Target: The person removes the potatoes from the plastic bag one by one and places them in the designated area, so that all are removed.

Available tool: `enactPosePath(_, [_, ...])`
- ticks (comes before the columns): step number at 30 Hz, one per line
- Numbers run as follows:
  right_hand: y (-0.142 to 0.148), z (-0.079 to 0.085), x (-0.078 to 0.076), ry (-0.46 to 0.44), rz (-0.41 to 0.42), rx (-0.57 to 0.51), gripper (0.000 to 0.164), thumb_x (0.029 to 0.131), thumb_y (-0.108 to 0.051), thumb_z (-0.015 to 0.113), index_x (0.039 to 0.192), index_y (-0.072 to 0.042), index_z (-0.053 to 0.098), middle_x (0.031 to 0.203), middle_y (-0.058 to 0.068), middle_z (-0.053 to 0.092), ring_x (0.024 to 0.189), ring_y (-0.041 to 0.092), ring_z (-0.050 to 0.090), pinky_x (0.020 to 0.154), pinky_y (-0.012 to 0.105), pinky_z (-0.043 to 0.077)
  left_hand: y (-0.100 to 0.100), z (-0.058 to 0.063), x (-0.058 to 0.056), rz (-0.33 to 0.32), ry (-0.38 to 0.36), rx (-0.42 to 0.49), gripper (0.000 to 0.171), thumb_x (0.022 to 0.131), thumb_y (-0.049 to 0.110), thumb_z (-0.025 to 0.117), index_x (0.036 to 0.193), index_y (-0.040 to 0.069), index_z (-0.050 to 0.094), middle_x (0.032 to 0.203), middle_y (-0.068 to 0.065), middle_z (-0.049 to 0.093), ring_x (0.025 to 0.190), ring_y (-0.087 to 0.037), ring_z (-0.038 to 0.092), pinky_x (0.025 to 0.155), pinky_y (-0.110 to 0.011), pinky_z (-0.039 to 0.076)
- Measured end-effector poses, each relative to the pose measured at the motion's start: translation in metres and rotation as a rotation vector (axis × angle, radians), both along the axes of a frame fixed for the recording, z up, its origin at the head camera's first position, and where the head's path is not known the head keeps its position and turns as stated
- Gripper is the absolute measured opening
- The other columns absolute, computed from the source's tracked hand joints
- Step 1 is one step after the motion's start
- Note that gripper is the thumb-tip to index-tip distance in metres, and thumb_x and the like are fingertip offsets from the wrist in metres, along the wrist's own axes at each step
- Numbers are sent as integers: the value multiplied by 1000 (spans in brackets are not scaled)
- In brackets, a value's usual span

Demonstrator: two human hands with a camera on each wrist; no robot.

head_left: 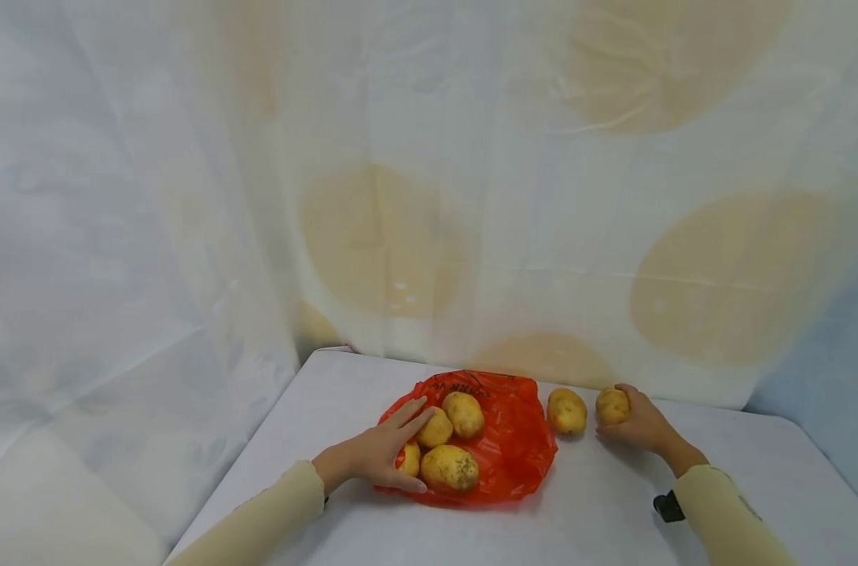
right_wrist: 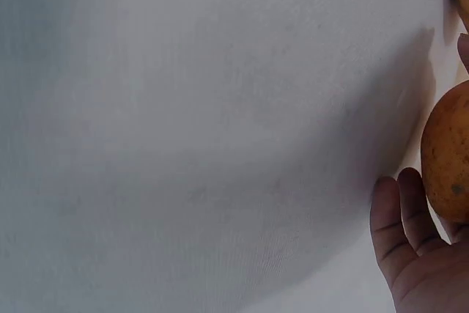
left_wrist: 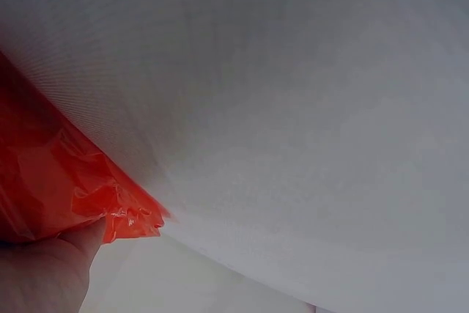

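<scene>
Red bag (head_left: 510, 444) taken as landmark; it lies spread on the worktop (head_left: 598, 503). Four potatoes (head_left: 450, 468) sit at its left part, a loose potato (head_left: 566, 411) lies just beside its right edge, and the gripped potato (head_left: 613, 406) is farther right of it. Right hand (head_left: 641, 422) holds this last one, thumb on the near side and fingers on the far side; left hand (head_left: 381, 454) lies over the bag's left edge, fingers spread and fairly straight, thumb touching the film in the left wrist view. Handling, estimated: each potato firm and moderately heavy for its bulk, not fragile, though skin may bruise; dry-looking surface should give fair friction, but the rounded form could roll. Best hold: thumb and fingers opposed across the widest part, as the right hand has it. Bag film looks thin, light, limp and somewhat slippery; likely to crumple or drag, so a pinch at the gathered rim seems safer than a pull on a single fold. Unclear: whether the gripped potato is clear of the worktop; whether the four potatoes lie inside the bag or on top of it, its mouth being hard to trace. Leftmost of the four is partly covered by the left hand. Dark print on the bag's far side is unreadable. Right wrist view cuts off the gripped potato at the frame edge; left wrist view shows no potato.
</scene>
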State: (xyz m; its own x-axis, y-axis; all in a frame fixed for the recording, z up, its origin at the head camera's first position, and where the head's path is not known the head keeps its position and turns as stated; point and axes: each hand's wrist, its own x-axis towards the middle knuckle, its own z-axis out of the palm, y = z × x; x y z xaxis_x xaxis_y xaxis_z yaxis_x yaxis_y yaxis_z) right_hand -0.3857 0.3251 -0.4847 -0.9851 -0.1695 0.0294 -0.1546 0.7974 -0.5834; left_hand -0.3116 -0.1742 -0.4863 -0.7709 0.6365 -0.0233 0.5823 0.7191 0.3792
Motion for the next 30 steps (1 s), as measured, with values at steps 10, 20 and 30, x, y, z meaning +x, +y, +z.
enactPosePath(10, [0, -3, 0, -69, -22, 4, 106, 74, -36, 85, 145, 12, 23, 127, 33, 48, 105, 39, 55, 91, 59, 49, 2, 1, 0, -6, 8, -6, 115, 75, 77, 64, 159, 33, -1, 168, 0, -3, 154, -26, 9, 115, -55, 33])
enactPosePath(20, [-1, 4, 4, -89, -17, 29, 104, 74, -39, 84, 144, 10, 25, 124, 33, 49, 103, 38, 55, 88, 54, 50, 3, 1, -2, -8, 6, -26, 116, 75, 78, 63, 159, 34, -2, 168, 0, -3, 154, -25, 9, 115, -54, 34])
enactPosePath(30, [0, 4, 0, -125, -2, 23, 103, 75, -39, 83, 145, 8, 25, 128, 32, 49, 106, 38, 55, 89, 55, 49, 0, 1, -1, 1, -3, -20, 116, 74, 77, 65, 160, 33, 0, 168, -1, -2, 154, -27, 11, 115, -56, 33])
